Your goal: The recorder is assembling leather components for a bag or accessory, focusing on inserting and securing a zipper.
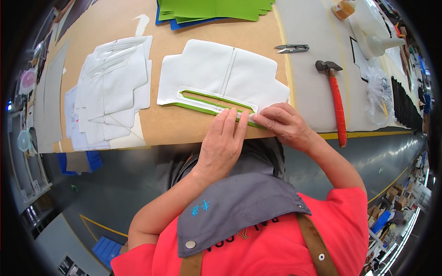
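Observation:
A white-backed panel with a stepped outline lies in front of me, green material showing along its near edge. A long slot with green edging runs across its near part, and the brown board shows through it. My left hand rests its outstretched fingertips on the narrow strip between slot and near edge. At the slot's right end, my right hand pinches the panel's edge between thumb and fingers. The exact fold under those fingertips is hidden.
Several white cut pieces are piled at left. Green sheets lie at the far edge of view. To the right are thread snips, a red-handled hammer, a small amber jar, a white squeeze bottle and a clear plastic bag.

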The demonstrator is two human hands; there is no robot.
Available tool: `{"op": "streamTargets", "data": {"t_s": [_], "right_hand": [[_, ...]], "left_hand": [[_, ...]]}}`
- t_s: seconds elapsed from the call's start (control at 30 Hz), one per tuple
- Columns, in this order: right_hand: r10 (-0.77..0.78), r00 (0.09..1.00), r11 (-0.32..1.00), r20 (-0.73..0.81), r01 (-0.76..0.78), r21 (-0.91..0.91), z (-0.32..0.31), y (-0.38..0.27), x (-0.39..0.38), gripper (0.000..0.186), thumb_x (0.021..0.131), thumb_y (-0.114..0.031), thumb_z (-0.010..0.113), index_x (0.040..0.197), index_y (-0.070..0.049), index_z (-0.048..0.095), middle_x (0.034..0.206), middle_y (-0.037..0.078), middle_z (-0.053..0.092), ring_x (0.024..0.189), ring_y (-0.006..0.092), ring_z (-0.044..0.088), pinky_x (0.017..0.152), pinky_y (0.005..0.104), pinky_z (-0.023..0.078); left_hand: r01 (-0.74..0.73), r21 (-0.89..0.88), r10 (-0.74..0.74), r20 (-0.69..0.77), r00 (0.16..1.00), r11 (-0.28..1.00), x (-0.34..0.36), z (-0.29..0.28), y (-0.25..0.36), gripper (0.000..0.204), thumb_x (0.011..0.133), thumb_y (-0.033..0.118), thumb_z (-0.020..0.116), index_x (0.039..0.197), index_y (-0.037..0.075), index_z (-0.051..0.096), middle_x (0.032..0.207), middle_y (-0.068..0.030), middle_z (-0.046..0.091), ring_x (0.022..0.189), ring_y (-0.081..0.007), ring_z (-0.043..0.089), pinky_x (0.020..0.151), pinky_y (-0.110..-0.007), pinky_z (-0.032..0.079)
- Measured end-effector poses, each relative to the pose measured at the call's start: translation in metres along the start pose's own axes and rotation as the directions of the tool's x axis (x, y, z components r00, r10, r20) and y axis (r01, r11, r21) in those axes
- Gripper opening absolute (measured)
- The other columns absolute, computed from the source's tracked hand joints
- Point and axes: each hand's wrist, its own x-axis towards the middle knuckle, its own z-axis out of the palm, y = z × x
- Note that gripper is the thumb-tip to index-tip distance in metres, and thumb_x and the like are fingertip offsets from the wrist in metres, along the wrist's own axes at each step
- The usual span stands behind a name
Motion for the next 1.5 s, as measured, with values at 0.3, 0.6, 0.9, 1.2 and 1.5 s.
{"op": "streamTargets", "data": {"t_s": [0.3, 0.6, 0.9, 1.2, 1.5], "right_hand": [[0.267, 0.939, 0.934, -0.219, -0.308, -0.181, -0.016, 0.011, -0.025, 0.046, 0.082, -0.004, 0.073, 0.128, -0.008, 0.067, 0.118, 0.011, 0.062, 0.106, 0.0307, 0.061, 0.093, 0.0422, 0.052], [0.896, 0.289, 0.298, -0.338, -0.954, -0.025, -0.079, 0.063, -0.079, 0.037, 0.097, -0.024, 0.070, 0.124, -0.001, 0.059, 0.113, 0.016, 0.065, 0.097, 0.0277, 0.064, 0.086, 0.0390, 0.053], [0.828, 0.561, 0.522, 0.025, -0.786, 0.330, -0.061, -0.039, 0.005, 0.037, 0.091, -0.010, 0.077, 0.124, -0.005, 0.060, 0.088, 0.010, 0.069, 0.077, 0.0158, 0.063, 0.073, 0.0307, 0.053], [0.376, 0.869, 0.924, -0.320, -0.329, 0.192, -0.052, -0.055, 0.056, 0.042, 0.091, 0.004, 0.068, 0.132, -0.007, 0.065, 0.097, 0.014, 0.065, 0.079, 0.0312, 0.064, 0.068, 0.0303, 0.051], [0.356, 0.908, 0.931, -0.219, -0.366, -0.003, -0.038, -0.031, 0.055, 0.066, 0.087, 0.001, 0.069, 0.149, -0.020, 0.055, 0.085, 0.007, 0.061, 0.070, 0.0264, 0.064, 0.059, 0.0408, 0.052]], "left_hand": [[0.025, -0.095, -0.027, -0.015, 1.000, 0.995, -0.002, 0.004, 0.001, 0.064, 0.084, -0.006, 0.060, 0.147, 0.003, 0.049, 0.139, -0.0208, 0.046, 0.131, -0.0373, 0.048, 0.109, -0.041, 0.046], [-0.032, -0.470, -0.007, -0.083, 0.997, 0.882, -0.006, 0.001, -0.007, 0.063, 0.080, -0.016, 0.056, 0.141, 0.001, 0.053, 0.136, -0.0197, 0.050, 0.130, -0.0375, 0.052, 0.107, -0.044, 0.047], [0.032, -0.263, -0.108, -0.282, 0.953, 0.964, -0.018, 0.004, -0.055, 0.037, 0.089, 0.004, 0.070, 0.126, 0.002, 0.065, 0.123, -0.0120, 0.060, 0.115, -0.0318, 0.058, 0.099, -0.043, 0.049], [0.029, -0.265, -0.114, -0.310, 0.944, 0.964, -0.022, 0.012, -0.058, 0.035, 0.090, 0.007, 0.071, 0.125, 0.004, 0.068, 0.120, -0.0100, 0.063, 0.117, -0.0304, 0.059, 0.100, -0.042, 0.050], [0.021, -0.257, -0.106, -0.321, 0.941, 0.966, -0.023, 0.015, -0.058, 0.037, 0.090, 0.008, 0.071, 0.127, 0.006, 0.068, 0.121, -0.0093, 0.063, 0.117, -0.0297, 0.059, 0.101, -0.041, 0.051]]}}
